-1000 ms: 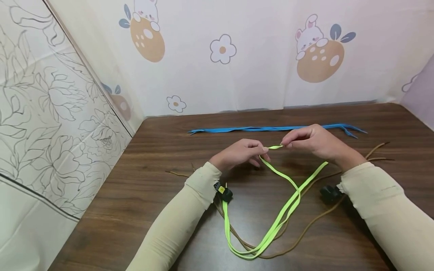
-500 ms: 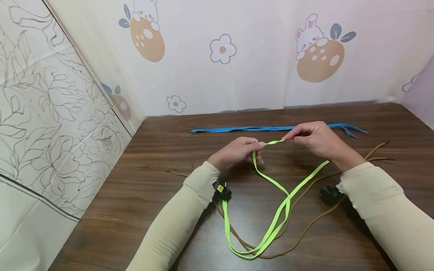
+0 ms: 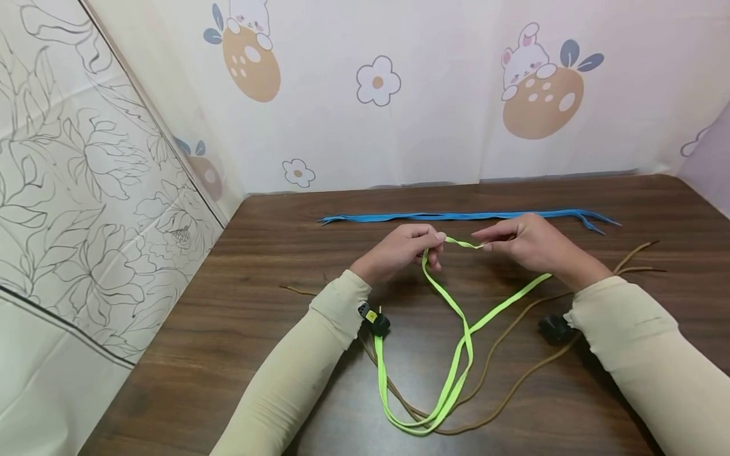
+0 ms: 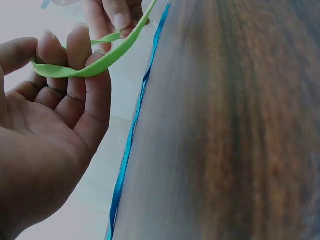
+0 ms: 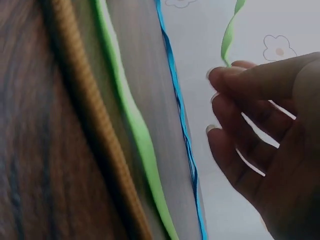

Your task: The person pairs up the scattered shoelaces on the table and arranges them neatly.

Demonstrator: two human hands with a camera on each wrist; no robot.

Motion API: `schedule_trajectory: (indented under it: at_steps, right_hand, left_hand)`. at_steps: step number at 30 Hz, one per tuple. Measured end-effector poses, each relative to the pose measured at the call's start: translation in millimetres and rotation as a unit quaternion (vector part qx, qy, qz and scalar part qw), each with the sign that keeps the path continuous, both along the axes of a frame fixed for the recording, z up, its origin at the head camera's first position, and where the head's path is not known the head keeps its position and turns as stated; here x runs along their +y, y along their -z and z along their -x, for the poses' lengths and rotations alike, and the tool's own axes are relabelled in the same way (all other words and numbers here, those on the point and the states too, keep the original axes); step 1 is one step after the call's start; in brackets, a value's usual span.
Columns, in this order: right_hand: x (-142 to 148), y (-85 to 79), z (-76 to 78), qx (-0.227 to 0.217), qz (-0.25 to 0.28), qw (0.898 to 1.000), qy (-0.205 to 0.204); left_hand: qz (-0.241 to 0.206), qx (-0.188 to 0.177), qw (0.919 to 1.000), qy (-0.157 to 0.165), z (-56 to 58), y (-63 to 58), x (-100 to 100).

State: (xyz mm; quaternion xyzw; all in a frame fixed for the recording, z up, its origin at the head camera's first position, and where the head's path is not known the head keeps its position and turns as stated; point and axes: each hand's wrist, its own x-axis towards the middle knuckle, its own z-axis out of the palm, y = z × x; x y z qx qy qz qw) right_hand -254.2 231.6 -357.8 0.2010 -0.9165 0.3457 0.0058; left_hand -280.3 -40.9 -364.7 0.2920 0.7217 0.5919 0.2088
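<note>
A flat lime-green shoelace [image 3: 381, 373] hangs from my hands and loops down over the table. My left hand [image 3: 402, 250] pinches it between thumb and forefinger; in the left wrist view, the lace [image 4: 95, 67] passes across the fingers. My right hand [image 3: 533, 247] is to the right, and in the right wrist view its thumb and forefinger [image 5: 225, 77] pinch the lace near one end. A short, slightly twisted stretch spans the gap between both hands. Another green strand runs toward the right wrist, where the forearm hides it.
Brown round laces [image 3: 513, 389] lie beneath and beside the green one, their tips showing at both sides. Blue laces [image 3: 393, 217] lie straight along the back of the wooden table [image 3: 239, 304]. A patterned cloth [image 3: 433, 126] hangs behind the table.
My left hand has risen slightly and moved left, widening the stretch of lace between the hands. The hanging green strand and its crossing have shifted left. The blue laces stay put.
</note>
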Motion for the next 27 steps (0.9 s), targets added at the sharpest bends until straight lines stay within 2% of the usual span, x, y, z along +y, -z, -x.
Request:
schedule_trajectory:
  at_steps: [5,12,22,27]
  right_hand:
    - [-0.9,1.9,0.9,0.032,-0.044,0.998,-0.009]
    - [1.5,3.0,0.3,0.016,-0.056,0.998,0.015]
    - [11.8,1.6,2.5,0.018,-0.049,0.997,0.059]
    - [16.5,2.4,3.6,0.02,-0.044,0.997,0.062]
  left_hand:
    - [-0.019,-0.001,0.9998,-0.001,1.6,-1.1,-1.3]
    - [-0.037,-0.007,0.9993,0.001,3.7,-5.7,-7.1]
    - [-0.016,-0.014,0.9997,-0.008,7.7,-4.8,-11.5]
    - [0.005,-0.01,0.9999,-0.008,9.7,-1.8,-10.8]
